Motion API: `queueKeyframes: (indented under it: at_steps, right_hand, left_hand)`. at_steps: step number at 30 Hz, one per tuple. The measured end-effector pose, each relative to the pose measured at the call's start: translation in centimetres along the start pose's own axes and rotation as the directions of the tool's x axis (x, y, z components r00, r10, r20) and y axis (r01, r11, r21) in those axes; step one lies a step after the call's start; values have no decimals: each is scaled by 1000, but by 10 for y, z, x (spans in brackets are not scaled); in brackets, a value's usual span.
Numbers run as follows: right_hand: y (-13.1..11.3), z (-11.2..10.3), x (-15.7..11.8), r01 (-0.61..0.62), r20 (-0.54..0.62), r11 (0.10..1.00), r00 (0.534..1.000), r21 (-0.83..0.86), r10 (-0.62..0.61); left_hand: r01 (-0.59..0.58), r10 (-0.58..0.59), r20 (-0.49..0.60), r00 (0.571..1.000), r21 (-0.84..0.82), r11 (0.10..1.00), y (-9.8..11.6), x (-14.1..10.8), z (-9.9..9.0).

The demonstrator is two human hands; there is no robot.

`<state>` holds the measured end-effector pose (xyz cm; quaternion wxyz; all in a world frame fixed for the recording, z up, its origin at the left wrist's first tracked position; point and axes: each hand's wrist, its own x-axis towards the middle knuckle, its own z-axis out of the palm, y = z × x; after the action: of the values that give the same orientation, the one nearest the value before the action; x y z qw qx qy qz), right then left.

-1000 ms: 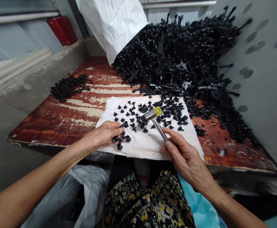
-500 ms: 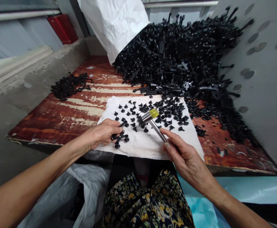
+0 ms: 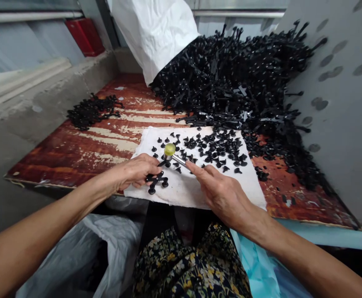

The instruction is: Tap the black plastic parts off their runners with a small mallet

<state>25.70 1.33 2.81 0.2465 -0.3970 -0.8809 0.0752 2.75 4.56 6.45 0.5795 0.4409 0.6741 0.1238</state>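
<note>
My left hand (image 3: 142,170) is closed on black strip-shaped parts (image 3: 157,178) over the left front of a white cloth (image 3: 183,192). Some round-ended parts stick out past its fingertips. My right hand (image 3: 222,186) grips the metal handle of a small hammer (image 3: 169,151), its index finger stretched along the handle. The hammer's yellow-faced head is just above and right of my left fingertips; whether it touches a part I cannot tell. Several small black round-based pieces (image 3: 218,145) lie scattered over the cloth, most thickly at its right side.
A large heap of black strips (image 3: 230,74) fills the back right, beside a white sack (image 3: 156,37) and a grey panel (image 3: 339,103). A smaller black pile (image 3: 92,111) lies on the worn red board (image 3: 59,153) at left. A red box (image 3: 86,37) stands behind.
My right hand has moved left with the hammer, bringing its head from the middle of the cloth to beside my left fingers. My left hand has hardly moved.
</note>
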Motion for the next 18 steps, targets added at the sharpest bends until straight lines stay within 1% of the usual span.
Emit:
queueKeyframes:
  at_steps: [2, 5, 6, 7, 10, 11, 12, 15, 16, 17, 18]
  right_hand:
    - [-1, -2, 0, 4, -10, 1000, 1000, 12, -4]
    - [-3, -3, -2, 17, -141, 994, 990, 106, -2]
    - [-3, -3, -2, 20, -161, 993, 987, 120, 0]
    - [-3, -2, -3, 16, -156, 993, 988, 114, 2]
    - [-2, -2, -3, -27, -31, 997, 999, 74, 29]
    - [-3, -3, -3, -38, -16, 996, 999, 83, 39]
    - [-4, -4, -2, -44, -38, 993, 998, 108, 48]
    - [-8, -9, -2, -38, -197, 980, 977, 195, 77]
    - [-8, -9, -2, -35, -210, 980, 975, 193, 76]
    - [-8, -9, -2, -37, -178, 984, 982, 175, 69]
    - [-7, -8, -2, -42, -113, 988, 992, 147, 59]
  left_hand:
    - [-10, 10, 15, 1000, -10, 1000, 0, 1, 0]
    - [-29, 30, 29, 999, -22, 999, -1, 2, -1]
    - [-35, 35, 30, 999, -25, 999, -2, 3, -1]
    - [-41, 42, 34, 999, -28, 999, -3, 4, -1]
    - [-56, 57, 48, 997, -31, 998, -5, 6, -2]
    - [-60, 61, 52, 997, -30, 998, -5, 7, -2]
    - [-62, 64, 49, 997, -28, 998, -6, 7, -2]
    - [-61, 61, -3, 998, -8, 998, -6, 8, -2]
    - [-55, 55, -17, 998, -3, 998, -6, 8, -2]
    - [-48, 48, -23, 999, -1, 999, -6, 8, -2]
    - [-41, 41, -18, 999, -4, 999, -6, 8, -2]
